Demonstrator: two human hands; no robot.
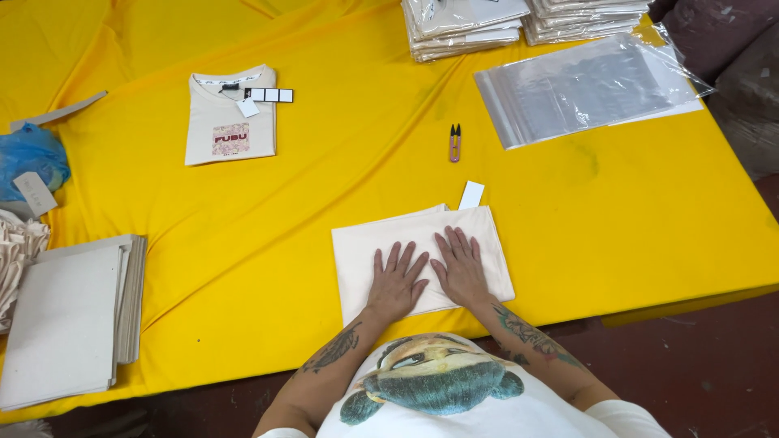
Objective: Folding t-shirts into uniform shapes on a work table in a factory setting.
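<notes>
Both the left hand and the right hand lay flat, fingers spread, on the folded shirt; scissors and plastic bags lay well beyond, nothing between.

Bright, even overhead light floods the yellow tabletop, shadows lie soft and short beside the hands, faint glare shines on the clear bags at the far right corner, and the edges look perhaps slightly bowed.

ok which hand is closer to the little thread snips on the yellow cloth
Right. The right hand lies flat on the folded cream shirt, almost straight below the thread snips. The left hand lies beside it, farther left and slightly lower.
</notes>
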